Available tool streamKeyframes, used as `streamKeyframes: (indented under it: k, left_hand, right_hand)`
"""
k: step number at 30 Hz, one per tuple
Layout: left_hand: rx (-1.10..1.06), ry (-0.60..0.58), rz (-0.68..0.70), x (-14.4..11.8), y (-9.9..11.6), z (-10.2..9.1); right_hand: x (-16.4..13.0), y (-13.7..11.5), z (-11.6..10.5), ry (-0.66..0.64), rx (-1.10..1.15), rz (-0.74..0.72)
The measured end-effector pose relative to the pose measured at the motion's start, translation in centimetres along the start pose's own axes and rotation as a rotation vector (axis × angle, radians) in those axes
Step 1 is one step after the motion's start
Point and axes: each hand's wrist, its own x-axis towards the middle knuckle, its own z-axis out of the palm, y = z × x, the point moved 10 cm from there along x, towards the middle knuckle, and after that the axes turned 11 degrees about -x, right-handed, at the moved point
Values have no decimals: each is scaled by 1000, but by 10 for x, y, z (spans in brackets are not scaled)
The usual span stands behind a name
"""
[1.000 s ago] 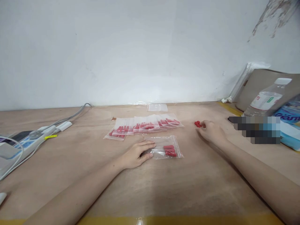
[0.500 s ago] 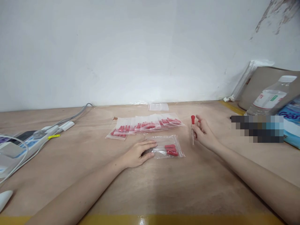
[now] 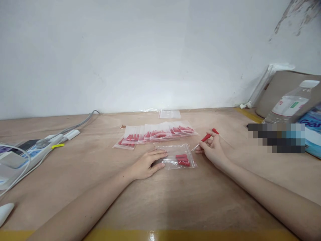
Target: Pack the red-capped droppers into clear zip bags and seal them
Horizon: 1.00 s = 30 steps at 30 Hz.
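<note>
A pixelated block (image 3: 277, 138) hides something near the desk's right edge; the clear plastic water bottle (image 3: 288, 105) and blue packet (image 3: 311, 134) are partly hidden.

Glossy clear plastic bag (image 3: 178, 156) holding matt red rubbery caps (image 3: 182, 160) lies on smooth, matt wooden table (image 3: 190, 197).

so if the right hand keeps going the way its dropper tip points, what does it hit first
Probably the open zip bag under the left hand; the right hand aims its dropper at the bag's near corner, though depth is unclear.
</note>
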Motion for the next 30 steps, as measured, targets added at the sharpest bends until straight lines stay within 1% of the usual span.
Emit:
streamKeyframes:
  k: [2,4,6,8,11,13,14,18,20,22,23,25,27,30]
  left_hand:
    - [-2,-2,-2,0,0,0]
    - [-2,0,-4,-1,0,0]
    - [-4,0,-2,-1,0,0]
    - [-4,3,-5,-1,0,0]
    - [-9,15,-28,-1,-1,-1]
    - [-13,21,-38,-2,-2,-2]
    - [-14,20,-38,-2,-2,-2]
    - [-7,19,-30,-3,-1,-2]
    - [-5,21,-21,-2,0,-2]
    - [-6,28,-15,-2,2,-3]
    - [-7,31,-15,-2,2,-3]
    - [-7,34,-23,-2,1,-3]
    - [-4,32,-29,-2,0,-3]
    - [6,31,-32,-1,-1,-3]
  right_hand:
    - [3,2,-8,65,21,13]
    - [3,4,-8,75,62,36]
    - [-1,4,2,17,111,55]
    - [-8,4,16,-75,148,70]
    - [-17,3,31,-199,129,65]
    - [-19,1,35,-263,19,21]
    - [-18,-2,34,-280,-74,-27]
    - [-17,-19,34,-304,-512,-283]
    - [-20,-24,40,-353,-599,-367]
    - [-22,-25,48,-399,-604,-399]
    - [-22,-24,50,-408,-591,-389]
    - [-22,-19,53,-408,-542,-319]
    - [-24,-15,57,-429,-442,-254]
    - [-32,-17,68,-563,-293,-228]
